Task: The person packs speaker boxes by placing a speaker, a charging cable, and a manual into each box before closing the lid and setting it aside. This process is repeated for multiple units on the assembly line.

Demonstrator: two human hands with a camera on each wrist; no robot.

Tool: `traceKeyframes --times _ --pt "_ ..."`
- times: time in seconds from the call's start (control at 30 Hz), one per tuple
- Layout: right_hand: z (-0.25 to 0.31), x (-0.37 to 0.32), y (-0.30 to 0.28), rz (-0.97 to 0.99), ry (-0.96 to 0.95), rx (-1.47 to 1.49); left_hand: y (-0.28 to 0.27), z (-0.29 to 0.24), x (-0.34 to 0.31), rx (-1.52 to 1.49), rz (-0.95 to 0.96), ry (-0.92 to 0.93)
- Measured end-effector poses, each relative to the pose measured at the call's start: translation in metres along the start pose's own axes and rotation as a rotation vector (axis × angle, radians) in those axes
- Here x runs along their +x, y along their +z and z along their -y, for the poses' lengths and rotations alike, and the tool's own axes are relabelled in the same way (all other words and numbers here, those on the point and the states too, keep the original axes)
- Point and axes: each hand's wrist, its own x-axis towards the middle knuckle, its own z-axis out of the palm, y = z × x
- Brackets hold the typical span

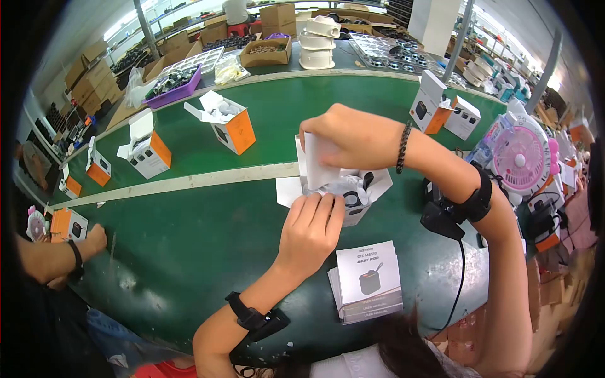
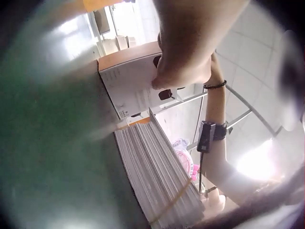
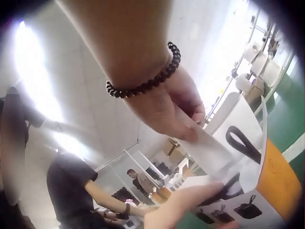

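An open white box (image 1: 357,216) with an orange side (image 3: 281,183) stands on the green table. Inside are clear plastic wrapping and a black loop (image 3: 243,143). My right hand (image 1: 337,135) pinches a thin white booklet-like piece (image 1: 319,165) from above, its lower end in the box opening. My left hand (image 1: 309,233) holds the box's near wall, fingers over the top edge and a digit against the printed face (image 2: 136,86). Stacked user manuals (image 1: 368,280) lie nearer, in front of the box; the left wrist view shows the stack (image 2: 157,171) edge-on.
Other open boxes (image 1: 151,157) stand along the green surface at the left, with more (image 1: 463,118) at the right. A pink fan (image 1: 520,157) stands at the right. Another person's arm (image 1: 50,258) rests at the left edge. A pale strip (image 1: 189,183) crosses the table.
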Motion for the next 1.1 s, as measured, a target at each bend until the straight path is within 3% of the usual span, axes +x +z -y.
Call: traceKeyframes --times 0.2,0.33,0.47,0.57,0.7,0.77,0.87,1.03,1.1 --pt "0.019 0.007 0.038 -0.167 0.004 -0.294 -0.002 0.009 -0.007 -0.044 -0.031 -0.045" --pt "0.032 0.004 0.057 -0.252 -0.009 -0.308 -0.008 0.008 -0.007 0.088 -0.004 -0.048" --pt "0.026 0.009 0.052 -0.143 0.089 -0.184 -0.008 0.015 -0.014 0.120 0.006 -0.068" --pt "0.027 0.017 0.060 -0.180 -0.010 -0.214 -0.011 0.023 -0.018 0.054 -0.015 -0.044" --pt "0.045 0.027 0.062 -0.208 0.008 -0.279 -0.015 0.031 -0.024 0.012 -0.042 -0.013" --pt "0.044 0.033 0.072 0.001 0.097 -0.310 -0.019 0.036 -0.026 -0.020 -0.055 -0.018" --pt "0.028 0.035 0.094 -0.166 -0.014 -0.341 -0.021 0.042 -0.030 -0.007 -0.071 -0.010" --pt "0.032 0.053 0.065 -0.160 -0.075 -0.209 -0.029 0.050 -0.036 0.003 -0.055 -0.021" --pt "0.036 0.065 0.066 0.084 0.061 -0.102 -0.033 0.053 -0.040 -0.003 -0.043 -0.023"
